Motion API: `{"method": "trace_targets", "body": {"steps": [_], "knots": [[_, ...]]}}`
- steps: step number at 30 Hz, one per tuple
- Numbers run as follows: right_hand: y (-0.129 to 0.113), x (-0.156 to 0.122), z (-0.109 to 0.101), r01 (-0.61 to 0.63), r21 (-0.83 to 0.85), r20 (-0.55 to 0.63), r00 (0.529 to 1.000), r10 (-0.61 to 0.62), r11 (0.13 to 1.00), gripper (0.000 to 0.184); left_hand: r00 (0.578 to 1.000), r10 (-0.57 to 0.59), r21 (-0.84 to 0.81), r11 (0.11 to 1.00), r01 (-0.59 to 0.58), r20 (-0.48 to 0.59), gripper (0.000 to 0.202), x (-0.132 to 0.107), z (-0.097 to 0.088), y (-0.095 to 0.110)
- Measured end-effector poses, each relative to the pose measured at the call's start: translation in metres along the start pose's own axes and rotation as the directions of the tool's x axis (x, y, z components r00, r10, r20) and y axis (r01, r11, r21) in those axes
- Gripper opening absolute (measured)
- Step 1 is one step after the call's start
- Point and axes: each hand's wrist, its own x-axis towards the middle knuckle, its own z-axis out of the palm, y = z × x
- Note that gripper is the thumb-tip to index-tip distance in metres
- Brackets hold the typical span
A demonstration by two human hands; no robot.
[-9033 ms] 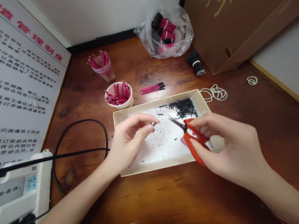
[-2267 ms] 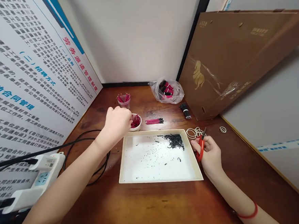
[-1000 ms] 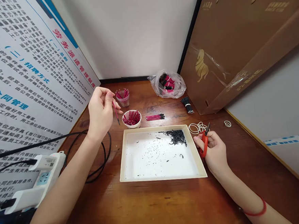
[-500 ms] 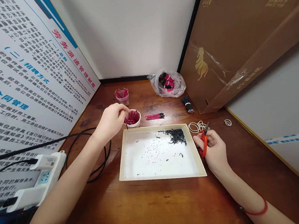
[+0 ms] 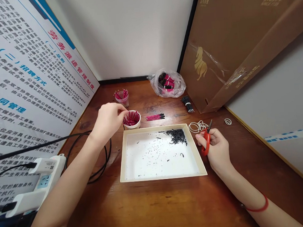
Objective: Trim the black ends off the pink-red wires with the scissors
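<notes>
My left hand point(image 5: 108, 120) reaches to the left rim of a white cup point(image 5: 135, 125) full of pink wires point(image 5: 131, 118). Its fingertips are pinched together over the wires, and whether they grip one is hidden. My right hand point(image 5: 216, 148) rests on the table at the right side of a shallow cream tray point(image 5: 122, 156) and is closed on red scissors point(image 5: 206, 141), blades pointing away from me. The tray holds a pile of black offcuts point(image 5: 177, 136) at its far right and tiny scattered bits.
Behind the white cup stand a clear cup of pink wires point(image 5: 121, 98), a plastic bag of wire bundles point(image 5: 168, 83), a black wire bundle point(image 5: 187, 104) and loose pink wires point(image 5: 155, 117). Rubber bands point(image 5: 197, 126) lie near the scissors. A power strip point(image 5: 34, 192), a black cable point(image 5: 104, 155) and a printed board point(image 5: 22, 84) are left; a cardboard sheet point(image 5: 227, 53) leans right.
My left hand, which held a pink wire up a second ago, has come down to the white cup. My right hand has stayed beside the tray with the scissors.
</notes>
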Motion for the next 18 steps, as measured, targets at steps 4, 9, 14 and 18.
{"method": "trace_targets", "body": {"steps": [4, 9, 14, 18], "knots": [[-0.033, -0.013, 0.000, 0.020, 0.032, 0.019, 1.000, -0.021, 0.999, 0.041, 0.931, -0.030, -0.169, 0.985, -0.034, -0.363, 0.011, -0.026, -0.016, 0.025], [-0.082, -0.041, 0.035, -0.382, 0.109, 0.589, 0.769, 0.250, 0.918, 0.051, 0.930, 0.001, -0.382, 0.912, -0.153, -0.368, 0.008, -0.065, -0.011, 0.063], [-0.093, -0.040, 0.069, -0.658, 0.251, 0.720, 0.617, 0.317, 0.709, 0.036, 0.924, 0.088, -0.441, 0.859, -0.260, -0.373, 0.014, -0.082, 0.003, 0.069], [-0.084, -0.043, 0.077, -0.671, 0.262, 0.721, 0.614, 0.322, 0.694, 0.025, 0.905, 0.114, -0.405, 0.867, -0.292, -0.409, 0.018, -0.087, 0.009, 0.061]]}}
